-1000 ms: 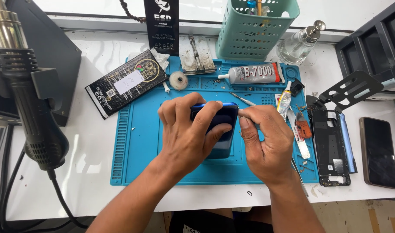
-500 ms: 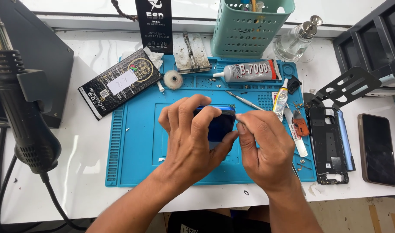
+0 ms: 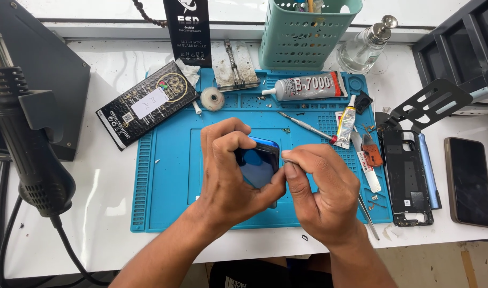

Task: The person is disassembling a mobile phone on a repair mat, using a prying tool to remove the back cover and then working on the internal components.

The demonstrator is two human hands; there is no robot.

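Observation:
My left hand (image 3: 230,176) grips a blue phone (image 3: 259,164), holding it tilted up above the blue work mat (image 3: 164,186). My right hand (image 3: 324,192) is pinched against the phone's right edge, fingers closed on a thin metal tool whose tip pokes out below the hand (image 3: 369,216). Much of the phone is hidden behind my fingers.
A hot air gun (image 3: 25,138) hangs at the left. A black flat box (image 3: 145,104), tape roll (image 3: 212,98), glue tube (image 3: 305,88), screwdriver (image 3: 305,125), teal basket (image 3: 302,32) and glass bottle (image 3: 364,45) lie at the back. A phone frame (image 3: 406,178) and dark phone (image 3: 469,181) rest at the right.
Both hands have stayed on the phone; the phone has tilted and my fingers have shifted on it. My view has moved slightly.

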